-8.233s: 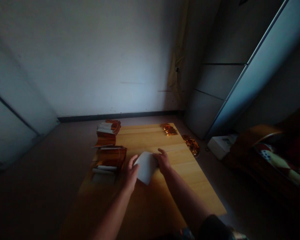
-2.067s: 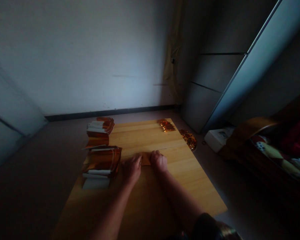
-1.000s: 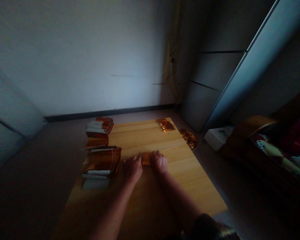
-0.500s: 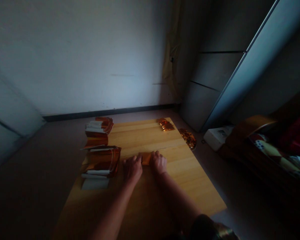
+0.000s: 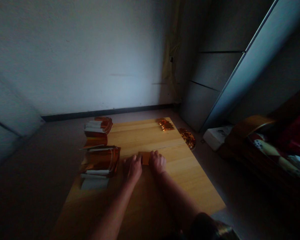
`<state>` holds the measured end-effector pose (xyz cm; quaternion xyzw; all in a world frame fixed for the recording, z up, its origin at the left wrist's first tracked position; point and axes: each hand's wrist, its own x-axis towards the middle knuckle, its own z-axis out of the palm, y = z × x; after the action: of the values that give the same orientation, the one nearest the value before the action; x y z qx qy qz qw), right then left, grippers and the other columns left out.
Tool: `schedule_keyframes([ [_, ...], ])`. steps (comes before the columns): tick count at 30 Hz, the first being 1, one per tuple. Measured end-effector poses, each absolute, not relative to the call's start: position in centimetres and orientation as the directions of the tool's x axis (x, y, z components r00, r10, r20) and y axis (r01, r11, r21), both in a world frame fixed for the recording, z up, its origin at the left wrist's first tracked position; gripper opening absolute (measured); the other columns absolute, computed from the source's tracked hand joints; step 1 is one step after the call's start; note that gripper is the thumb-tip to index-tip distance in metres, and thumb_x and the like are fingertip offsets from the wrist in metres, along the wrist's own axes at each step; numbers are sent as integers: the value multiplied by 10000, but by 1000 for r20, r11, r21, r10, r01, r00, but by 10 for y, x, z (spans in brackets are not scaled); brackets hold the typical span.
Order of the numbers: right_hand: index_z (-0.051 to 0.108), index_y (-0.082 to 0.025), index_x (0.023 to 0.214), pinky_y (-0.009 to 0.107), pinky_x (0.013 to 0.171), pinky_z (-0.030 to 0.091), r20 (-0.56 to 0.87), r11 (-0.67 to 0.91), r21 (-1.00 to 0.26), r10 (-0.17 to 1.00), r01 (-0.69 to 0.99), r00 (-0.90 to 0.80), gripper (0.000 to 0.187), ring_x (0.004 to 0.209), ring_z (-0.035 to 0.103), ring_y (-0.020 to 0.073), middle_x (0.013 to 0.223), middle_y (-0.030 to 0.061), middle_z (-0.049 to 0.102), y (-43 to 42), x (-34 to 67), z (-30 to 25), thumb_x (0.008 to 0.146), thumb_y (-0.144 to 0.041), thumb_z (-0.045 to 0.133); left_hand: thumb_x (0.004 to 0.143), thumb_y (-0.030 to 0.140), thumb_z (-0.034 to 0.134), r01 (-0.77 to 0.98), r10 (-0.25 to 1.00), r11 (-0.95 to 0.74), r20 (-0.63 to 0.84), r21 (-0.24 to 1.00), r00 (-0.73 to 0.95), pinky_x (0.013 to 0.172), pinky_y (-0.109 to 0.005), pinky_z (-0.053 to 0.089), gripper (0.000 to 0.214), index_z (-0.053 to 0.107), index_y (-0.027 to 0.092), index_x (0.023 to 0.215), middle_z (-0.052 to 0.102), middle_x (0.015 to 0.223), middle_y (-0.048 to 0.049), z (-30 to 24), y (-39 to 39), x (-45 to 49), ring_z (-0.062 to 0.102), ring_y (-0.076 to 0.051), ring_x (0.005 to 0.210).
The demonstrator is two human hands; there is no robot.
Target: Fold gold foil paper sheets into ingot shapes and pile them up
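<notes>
On the pale wooden desk (image 5: 145, 136), left hand (image 5: 132, 169) and right hand (image 5: 157, 163) pressed down, fingers together, on a folded orange foil packet (image 5: 145, 158) between them, with stacked copper-foil bundles (image 5: 100, 160) just beyond the left hand.

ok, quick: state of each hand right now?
Left hand: closed, holding the left end of the folded orange packet.
Right hand: closed, holding the packet's right end against the wooden board.
</notes>
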<state>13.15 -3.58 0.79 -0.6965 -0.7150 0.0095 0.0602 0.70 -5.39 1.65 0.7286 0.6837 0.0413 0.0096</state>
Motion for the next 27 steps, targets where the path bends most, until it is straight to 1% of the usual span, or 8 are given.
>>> schedule_keyframes([
  [3,547,-208,1022,241,591,440,56,33,-106,998,994,-28,211,760,620,168,924,85,603,-35,133,8,904,-169,376,872,211,351,995,997,-59,51,76,56,842,-420,334,392,550,276,1204,600,989,-85,20,-55,6,548,-238,935],
  [6,553,-215,1001,243,614,435,58,39,-139,998,989,-31,189,792,609,171,941,79,596,-35,138,9,904,-199,392,852,221,390,992,991,-96,102,80,87,838,-431,340,348,603,275,1122,591,995,-89,25,-57,4,514,-256,987],
  [9,563,-209,978,256,647,429,105,32,-149,994,988,-16,198,851,584,184,959,85,580,-33,145,11,913,-232,378,831,203,410,985,975,-155,175,71,140,866,-464,332,326,627,252,1069,571,1140,-101,26,-60,2,478,-281,1059],
  [12,567,-211,966,263,658,420,128,53,-145,991,988,-34,204,873,562,190,963,79,568,-30,151,14,913,-295,389,817,202,422,983,964,-172,217,70,153,902,-507,313,325,633,227,1062,537,1252,-104,23,-63,3,455,-305,1104],
  [16,563,-206,982,264,663,408,153,110,-144,984,983,-88,256,895,539,196,970,72,562,-20,158,15,878,-415,457,850,284,406,981,958,-173,247,84,148,918,-531,312,313,640,205,1041,562,1236,-117,19,-66,3,462,-311,1101],
  [22,586,-210,952,272,713,397,153,168,-197,978,966,-139,267,952,493,205,985,71,561,-5,170,15,824,-438,535,823,333,485,972,947,-205,275,116,167,934,-513,323,219,628,213,938,598,1181,-94,18,-64,-2,462,-294,1128],
  [25,583,-222,1025,316,797,387,177,130,-263,981,956,-85,328,1011,470,223,1076,76,560,-8,172,15,783,-443,583,812,310,503,970,942,-205,297,131,159,955,-523,312,193,610,213,940,592,1193,-91,16,-63,-3,435,-291,1179],
  [27,535,-233,1159,362,860,366,211,105,-316,977,943,-38,462,1097,438,246,1215,89,520,-16,168,14,760,-457,603,810,294,502,967,940,-210,303,141,160,961,-528,311,185,607,209,937,592,1189,-96,15,-63,-3,435,-290,1183],
])
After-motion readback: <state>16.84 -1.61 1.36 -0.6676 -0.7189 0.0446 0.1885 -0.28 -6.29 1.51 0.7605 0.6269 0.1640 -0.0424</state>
